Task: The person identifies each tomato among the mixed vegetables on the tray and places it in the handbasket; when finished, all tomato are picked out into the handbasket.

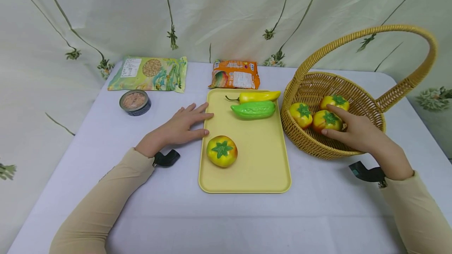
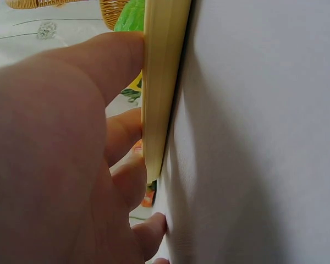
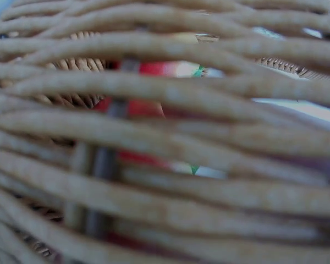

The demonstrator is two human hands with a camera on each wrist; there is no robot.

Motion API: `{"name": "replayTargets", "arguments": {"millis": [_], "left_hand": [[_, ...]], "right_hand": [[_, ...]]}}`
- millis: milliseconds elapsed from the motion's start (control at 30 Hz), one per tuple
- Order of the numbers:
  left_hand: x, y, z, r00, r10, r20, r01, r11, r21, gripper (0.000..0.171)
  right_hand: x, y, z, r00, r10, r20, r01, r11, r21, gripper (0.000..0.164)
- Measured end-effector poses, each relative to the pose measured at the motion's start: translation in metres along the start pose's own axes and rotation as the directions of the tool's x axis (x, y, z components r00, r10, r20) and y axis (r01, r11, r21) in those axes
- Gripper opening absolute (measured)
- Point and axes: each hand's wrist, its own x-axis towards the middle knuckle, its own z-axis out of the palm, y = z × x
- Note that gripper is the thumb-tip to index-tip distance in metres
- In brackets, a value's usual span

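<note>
My left hand (image 1: 180,126) lies with fingers spread at the left edge of a yellow tray (image 1: 261,160). Its thumb and index fingertip touch the rim, also seen in the left wrist view. On the tray sit a yellow-red tomato (image 1: 222,151), a yellow pepper (image 1: 259,96) and a long green vegetable (image 1: 253,109). My right hand (image 1: 363,130) reaches into a wicker basket (image 1: 318,150), thumb and index finger around the front tomato (image 1: 326,121). Two more tomatoes lie beside it, one to the left (image 1: 301,115) and one behind (image 1: 335,102). Basket weave blocks the right wrist view of the hand.
The basket's tall handle (image 1: 367,30) arches over the right side. Along the back lie a green food packet (image 1: 152,74) and an orange packet (image 1: 234,74). A round can (image 1: 135,102) stands left of my left hand. A floral curtain (image 1: 226,15) hangs behind the table.
</note>
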Motion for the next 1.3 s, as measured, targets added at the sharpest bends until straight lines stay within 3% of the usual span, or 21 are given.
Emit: {"name": "replayTargets", "arguments": {"millis": [433, 800, 1100, 1300], "left_hand": [[0.000, 0.002, 0.000, 1.000, -0.004, 0.003, 0.004, 1.000, -0.003, 0.061], [0.001, 0.001, 0.001, 1.000, -0.003, 0.008, 0.003, 1.000, -0.002, 0.061], [0.000, -0.001, 0.002, 1.000, -0.004, 0.002, 0.004, 1.000, -0.006, 0.061], [0.001, -0.001, 0.002, 1.000, -0.004, -0.001, 0.004, 1.000, -0.004, 0.061]], "right_hand": [[-0.004, 0.002, -0.004, 1.000, -0.016, 0.009, 0.017, 1.000, -0.021, 0.085], [-0.018, 0.006, -0.021, 1.000, -0.019, -0.002, 0.019, 1.000, 0.001, 0.087], [-0.028, -0.022, -0.034, 0.986, -0.134, -0.103, 0.140, 0.989, 0.047, 0.077], [-0.032, -0.057, -0.030, 0.949, -0.273, -0.155, 0.278, 0.961, 0.007, 0.068]]}}
